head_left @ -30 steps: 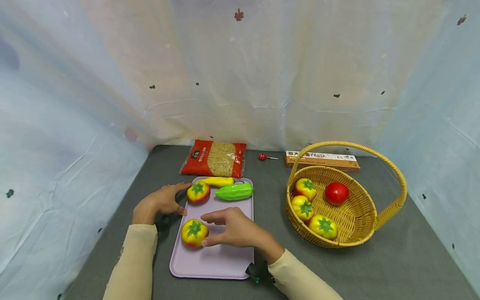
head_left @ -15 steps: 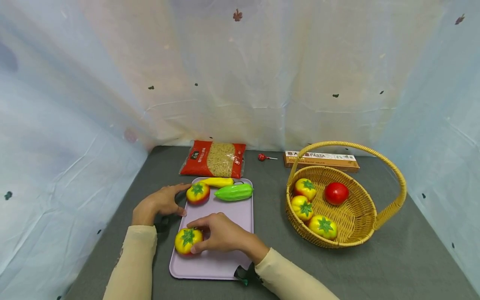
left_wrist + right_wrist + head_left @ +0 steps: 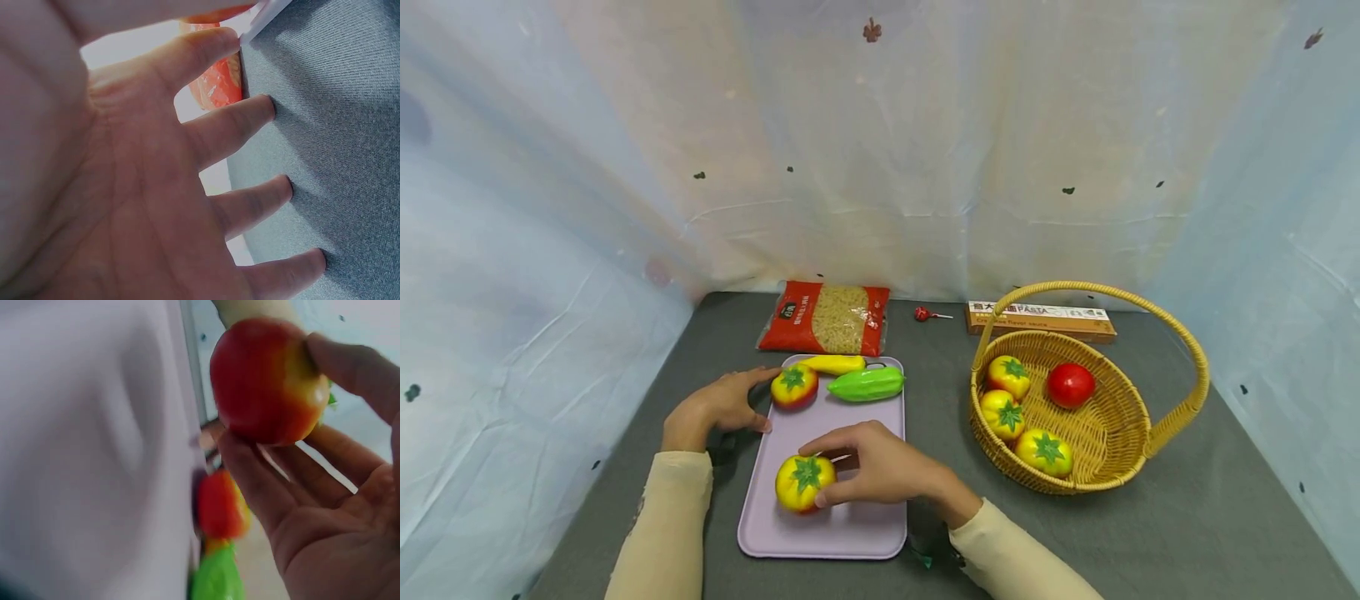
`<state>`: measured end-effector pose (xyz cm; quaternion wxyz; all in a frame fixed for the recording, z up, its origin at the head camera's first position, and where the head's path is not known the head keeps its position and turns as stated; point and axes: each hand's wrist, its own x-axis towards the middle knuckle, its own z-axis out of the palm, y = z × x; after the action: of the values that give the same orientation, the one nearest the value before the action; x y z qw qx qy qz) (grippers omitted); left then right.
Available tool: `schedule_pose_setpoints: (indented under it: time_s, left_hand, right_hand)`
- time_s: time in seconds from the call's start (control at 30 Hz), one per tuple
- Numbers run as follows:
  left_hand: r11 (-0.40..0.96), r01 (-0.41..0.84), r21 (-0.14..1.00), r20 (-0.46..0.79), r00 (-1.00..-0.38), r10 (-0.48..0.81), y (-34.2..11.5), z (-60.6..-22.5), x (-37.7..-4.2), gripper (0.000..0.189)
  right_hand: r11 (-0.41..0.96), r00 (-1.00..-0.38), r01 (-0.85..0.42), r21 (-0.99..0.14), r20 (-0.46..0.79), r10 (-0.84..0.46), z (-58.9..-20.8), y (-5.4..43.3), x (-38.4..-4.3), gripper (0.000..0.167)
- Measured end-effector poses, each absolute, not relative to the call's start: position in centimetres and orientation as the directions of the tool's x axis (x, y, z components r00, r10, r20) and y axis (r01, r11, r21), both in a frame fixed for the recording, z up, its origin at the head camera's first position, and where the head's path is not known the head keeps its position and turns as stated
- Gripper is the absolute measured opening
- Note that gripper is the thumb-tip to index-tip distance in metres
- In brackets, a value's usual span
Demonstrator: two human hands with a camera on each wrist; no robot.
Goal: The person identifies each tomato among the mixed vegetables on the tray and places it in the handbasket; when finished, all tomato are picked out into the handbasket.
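My right hand (image 3: 880, 468) pinches a yellow-and-red toy tomato (image 3: 797, 483) with a green star-shaped top, between thumb and fingers. In the right wrist view the held tomato (image 3: 265, 381) is raised off the tray, its red underside showing. My left hand (image 3: 721, 407) lies at the tray's left edge, fingers spread. Its fingertips (image 3: 281, 187) meet the grey cloth in the left wrist view, holding nothing. A second toy tomato (image 3: 794, 387) sits on the lilac tray (image 3: 842, 546) near that hand. Behind it lie a yellow pepper (image 3: 835, 364) and a green pepper (image 3: 867, 384).
On the right stands a wicker basket (image 3: 1097, 442) with a tall handle, containing three yellow-red tomatoes and a red tomato (image 3: 1071, 385). Along the back are a red pasta bag (image 3: 827, 318), a lollipop (image 3: 922, 313) and a pasta box (image 3: 1045, 322). Pale sheets surround the table.
My right hand first closed on the front tomato and moved it toward the tray's left, near corner, then lifted it back rightward. The left hand has stayed still.
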<state>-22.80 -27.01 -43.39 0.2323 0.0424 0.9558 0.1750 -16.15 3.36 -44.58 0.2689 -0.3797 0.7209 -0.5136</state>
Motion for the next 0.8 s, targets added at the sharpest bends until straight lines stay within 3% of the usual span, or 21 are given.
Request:
schedule_pose_setpoints:
  time_s: [0.17,0.5,0.8]
  left_hand:
    - [0.936,-0.031,0.35,-0.446,-0.885,0.138,-26.9,-43.5,-22.9,0.101]
    - [0.937,-0.041,0.347,-0.446,-0.886,0.126,-26.8,-43.5,-22.8,0.102]
    - [0.937,-0.032,0.347,-0.441,-0.888,0.132,-26.9,-43.6,-22.8,0.101]
  right_hand:
    - [0.173,-0.608,-0.246,-0.954,0.012,-0.794,-43.0,7.6,-15.7,0.053]
    - [0.261,-0.783,-0.326,-0.909,0.105,-0.613,-41.0,19.7,-14.3,0.051]
    - [0.519,-0.907,-0.293,-0.803,0.062,-0.416,-39.0,29.8,-11.8,0.05]
